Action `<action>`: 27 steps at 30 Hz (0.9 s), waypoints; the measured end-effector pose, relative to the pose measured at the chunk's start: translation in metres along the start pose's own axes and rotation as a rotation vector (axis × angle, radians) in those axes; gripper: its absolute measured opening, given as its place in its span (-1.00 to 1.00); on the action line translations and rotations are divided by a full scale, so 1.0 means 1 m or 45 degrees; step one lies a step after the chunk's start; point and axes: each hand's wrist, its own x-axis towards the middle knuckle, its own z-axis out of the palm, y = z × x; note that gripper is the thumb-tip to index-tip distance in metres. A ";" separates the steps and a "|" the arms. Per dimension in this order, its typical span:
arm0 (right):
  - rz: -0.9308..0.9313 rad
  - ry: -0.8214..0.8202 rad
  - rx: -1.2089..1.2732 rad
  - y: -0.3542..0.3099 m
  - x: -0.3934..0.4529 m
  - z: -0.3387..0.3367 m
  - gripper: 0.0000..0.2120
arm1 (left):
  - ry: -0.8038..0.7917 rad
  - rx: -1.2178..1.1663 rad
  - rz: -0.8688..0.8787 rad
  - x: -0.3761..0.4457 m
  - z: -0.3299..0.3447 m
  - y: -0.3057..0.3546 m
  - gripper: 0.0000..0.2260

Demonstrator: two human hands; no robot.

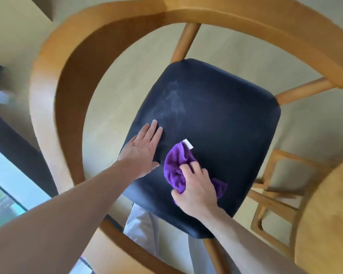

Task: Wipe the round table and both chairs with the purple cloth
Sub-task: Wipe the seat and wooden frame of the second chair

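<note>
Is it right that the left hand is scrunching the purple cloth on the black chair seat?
Not quite. In the head view the right hand scrunches the purple cloth on the black chair seat; the left hand lies flat beside it.

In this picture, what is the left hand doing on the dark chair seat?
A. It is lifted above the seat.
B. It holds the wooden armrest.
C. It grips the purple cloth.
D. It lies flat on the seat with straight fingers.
D: the left hand rests flat with straight fingers on the dark seat, while the right hand grips the purple cloth.
</note>
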 end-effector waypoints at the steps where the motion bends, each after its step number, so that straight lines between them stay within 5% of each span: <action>1: 0.040 -0.050 0.108 0.002 0.006 -0.010 -0.56 | -0.031 0.006 0.022 0.000 -0.005 -0.002 -0.06; 4: 0.212 0.125 0.411 0.007 0.039 -0.050 -0.66 | -0.090 0.067 0.139 -0.008 -0.024 -0.010 -0.26; 8: 0.336 0.504 0.610 0.001 0.110 -0.082 -0.55 | -0.058 0.220 0.285 -0.049 -0.059 -0.024 -0.46; 12: 0.453 0.417 0.375 -0.033 0.137 -0.049 -0.54 | 0.216 0.350 0.552 -0.105 -0.084 -0.053 -0.51; 16: 0.038 0.200 -0.111 -0.064 0.040 0.018 -0.39 | 0.220 0.426 0.651 -0.128 -0.086 -0.069 -0.45; 20: -0.044 -0.132 -0.005 -0.058 0.020 0.003 -0.54 | 0.177 0.393 0.705 -0.129 -0.091 -0.066 -0.49; 27: 0.309 0.453 0.486 -0.073 0.133 -0.063 -0.51 | 0.145 0.402 0.674 -0.129 -0.087 -0.067 -0.47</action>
